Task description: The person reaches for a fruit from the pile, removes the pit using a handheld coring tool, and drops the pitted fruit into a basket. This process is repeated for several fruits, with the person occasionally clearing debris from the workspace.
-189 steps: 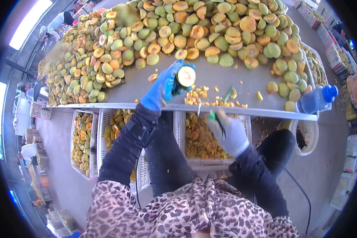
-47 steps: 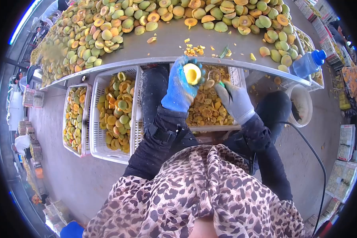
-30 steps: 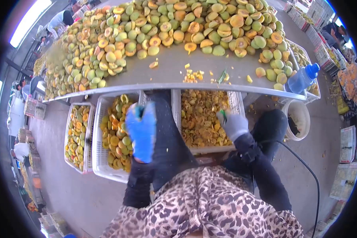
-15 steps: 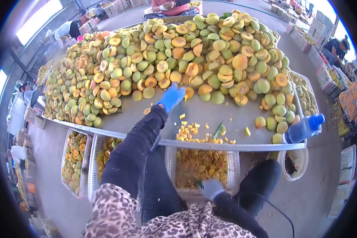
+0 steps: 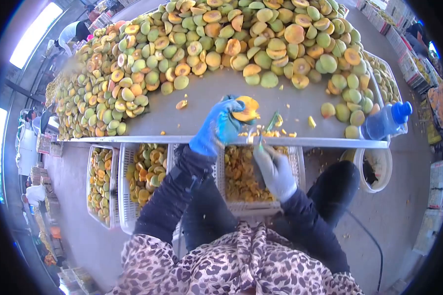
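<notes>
My left hand [image 5: 216, 129], in a blue glove, grips a peach half [image 5: 246, 109] just above the table's front edge, the orange cut flesh showing. My right hand [image 5: 276, 172], in a pale grey glove, is closed around a small slim tool [image 5: 260, 139] with a greenish part, pointing up toward the fruit; its kind is unclear. Yellow fruit scraps and a green leaf [image 5: 273, 121] lie on the metal table [image 5: 209, 96] close by. Beneath my hands, a white crate [image 5: 298, 169] holds more yellow scraps.
A large heap of peaches [image 5: 197, 49], many halved, covers the far and left table. A blue bottle [image 5: 381, 120] lies at the right corner, above a white bucket [image 5: 386, 169]. Fruit-filled crates [image 5: 125, 189] stand below on the left. Other people work farther back.
My left hand has drawn back from the heap toward me, now with a peach half in it. My right hand has risen from over the scrap crate toward it. The view has shifted.
</notes>
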A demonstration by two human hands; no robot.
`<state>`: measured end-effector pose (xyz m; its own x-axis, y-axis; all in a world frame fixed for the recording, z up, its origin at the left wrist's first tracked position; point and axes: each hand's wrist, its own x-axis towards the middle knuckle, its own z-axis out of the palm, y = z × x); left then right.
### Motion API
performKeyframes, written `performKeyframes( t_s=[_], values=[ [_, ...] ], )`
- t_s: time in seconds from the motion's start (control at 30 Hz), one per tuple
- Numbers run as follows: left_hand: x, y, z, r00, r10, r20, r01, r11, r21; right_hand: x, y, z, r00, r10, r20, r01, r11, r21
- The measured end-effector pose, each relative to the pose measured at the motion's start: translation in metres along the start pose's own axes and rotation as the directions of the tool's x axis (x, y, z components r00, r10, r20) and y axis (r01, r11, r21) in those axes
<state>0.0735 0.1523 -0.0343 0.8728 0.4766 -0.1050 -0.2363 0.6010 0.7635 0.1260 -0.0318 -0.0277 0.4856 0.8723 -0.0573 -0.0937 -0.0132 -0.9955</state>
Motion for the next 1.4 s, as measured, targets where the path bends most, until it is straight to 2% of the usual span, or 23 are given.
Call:
performKeyframes(
  t_s=[0.07,0.13,0.17,0.2,0.27,0.3,0.4,0.53,0.67,0.73,0.8,0.83,0.9,0.93,1.0,1.07,1.1,1.13,1.2,1.23,1.27,1.33,1.4],
  values=[
    [-0.037,-0.008,0.021,0.984,0.126,0.123,-0.101,0.976,-0.192,0.002,-0.010,0.008,1.000,-0.011,-0.024,0.013,0.998,0.059],
    [-0.064,-0.008,0.041,0.941,0.339,-0.024,-0.288,0.833,0.471,-0.006,-0.012,0.016,0.998,-0.039,-0.042,0.039,0.999,-0.003],
    [-0.076,-0.006,0.057,0.960,0.248,-0.129,-0.238,0.967,0.088,-0.011,-0.011,0.019,0.996,-0.065,-0.061,0.061,0.996,-0.066],
    [-0.084,-0.009,0.056,0.959,0.246,-0.138,-0.236,0.968,0.082,-0.018,-0.012,0.022,0.997,-0.057,-0.057,0.053,0.996,-0.070],
    [-0.091,-0.013,0.052,0.964,-0.002,-0.268,-0.118,0.893,-0.434,-0.028,-0.015,0.025,1.000,-0.026,-0.015,0.024,0.994,-0.103],
    [-0.095,-0.011,0.054,0.963,0.000,-0.268,-0.122,0.890,-0.438,-0.031,-0.014,0.024,1.000,-0.010,0.025,0.014,0.986,-0.165],
    [-0.110,-0.008,0.064,0.978,0.079,-0.191,-0.134,0.945,-0.299,-0.043,-0.025,0.022,0.976,0.118,0.184,-0.102,0.990,-0.093],
    [-0.109,-0.019,0.074,0.900,0.146,-0.410,-0.249,0.945,-0.211,-0.045,-0.038,0.018,0.941,0.213,0.264,-0.156,0.963,-0.222],
    [-0.109,-0.034,0.052,0.942,0.325,-0.084,-0.334,0.934,-0.129,-0.048,-0.053,0.006,0.786,0.474,0.396,-0.462,0.877,-0.133],
    [-0.108,-0.039,0.053,0.932,0.361,0.024,-0.356,0.927,-0.114,-0.049,-0.047,0.000,0.733,0.462,0.499,-0.521,0.853,-0.025],
    [-0.110,-0.047,0.058,0.752,0.656,0.062,-0.633,0.694,0.343,-0.052,-0.050,0.003,0.733,0.496,0.465,-0.486,0.861,-0.152],
    [-0.110,-0.047,0.056,0.758,0.650,0.061,-0.627,0.699,0.342,-0.052,-0.046,0.000,0.733,0.499,0.462,-0.492,0.858,-0.147],
    [-0.101,-0.042,0.054,0.954,0.298,0.025,-0.291,0.946,-0.143,-0.048,-0.041,-0.012,0.678,0.491,0.547,-0.562,0.826,-0.043],
    [-0.101,-0.041,0.056,0.954,0.299,0.025,-0.293,0.945,-0.145,-0.048,-0.044,-0.016,0.678,0.492,0.546,-0.562,0.826,-0.046],
    [-0.103,-0.036,0.059,0.963,-0.103,-0.249,0.004,0.930,-0.368,-0.049,-0.053,-0.020,0.694,0.574,0.434,-0.367,0.802,-0.472],
    [-0.099,-0.044,0.028,0.952,-0.086,-0.293,-0.023,0.936,-0.352,-0.049,-0.032,-0.030,0.665,0.572,0.480,-0.265,0.782,-0.565],
    [-0.098,-0.043,0.020,0.954,-0.055,-0.295,-0.058,0.931,-0.361,-0.052,-0.011,-0.032,0.850,0.320,0.419,0.057,0.735,-0.676],
    [-0.103,-0.043,0.018,0.952,-0.027,-0.304,-0.094,0.922,-0.376,-0.056,-0.002,-0.030,0.914,0.018,0.405,0.329,0.551,-0.767],
    [-0.103,-0.053,0.022,0.921,0.101,-0.377,-0.202,0.949,-0.240,-0.055,-0.002,-0.018,0.959,-0.126,0.254,0.284,0.449,-0.847],
    [-0.103,-0.062,0.022,0.820,0.443,-0.362,-0.397,0.896,0.199,-0.053,-0.008,-0.011,0.957,-0.209,0.200,0.277,0.455,-0.846],
    [-0.105,-0.069,0.020,0.666,0.719,-0.197,-0.506,0.631,0.588,-0.052,-0.012,-0.003,0.947,-0.289,0.140,0.267,0.466,-0.843],
    [-0.121,-0.048,0.037,0.711,0.680,-0.180,-0.503,0.670,0.546,-0.049,-0.012,0.009,0.958,-0.270,0.098,0.206,0.408,-0.890],
    [-0.132,-0.027,0.053,0.758,0.437,-0.485,-0.272,0.886,0.375,-0.045,0.000,0.013,0.972,-0.234,0.030,0.084,0.224,-0.971]
  ],
)
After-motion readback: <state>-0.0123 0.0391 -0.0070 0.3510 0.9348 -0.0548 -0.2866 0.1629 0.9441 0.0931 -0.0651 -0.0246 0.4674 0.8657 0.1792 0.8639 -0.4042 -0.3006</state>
